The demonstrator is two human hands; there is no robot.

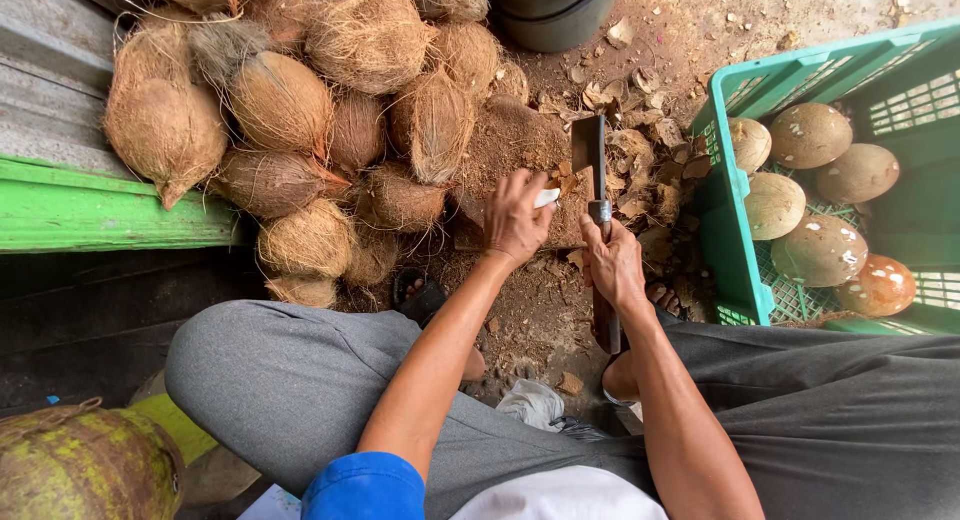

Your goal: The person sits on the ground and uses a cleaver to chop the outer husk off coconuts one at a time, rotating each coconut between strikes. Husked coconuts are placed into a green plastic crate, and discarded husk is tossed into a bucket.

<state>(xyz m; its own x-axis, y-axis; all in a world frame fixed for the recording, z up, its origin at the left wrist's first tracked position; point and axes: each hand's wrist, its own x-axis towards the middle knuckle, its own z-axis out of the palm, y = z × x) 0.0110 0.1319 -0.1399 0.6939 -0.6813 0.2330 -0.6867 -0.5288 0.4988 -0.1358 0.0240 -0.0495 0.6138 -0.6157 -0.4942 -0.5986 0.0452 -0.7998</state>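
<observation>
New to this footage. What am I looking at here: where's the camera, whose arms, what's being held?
There is one picture, taken by a camera worn on a person's head and looking down, so the two bare arms coming up from the bottom edge are that person's own. No machine is involved.

The person sits low with knees apart over dirt ground strewn with husk scraps. The right hand grips the handle of a cleaver, blade pointing away. The left hand presses on a brown husked piece with a small white part showing at the fingertips; most of it is hidden under the hand.

Ahead on the left lies a pile of hairy brown coconuts. On the right, a green plastic crate holds smooth peeled coconuts. A green unhusked coconut sits at the bottom left.
</observation>
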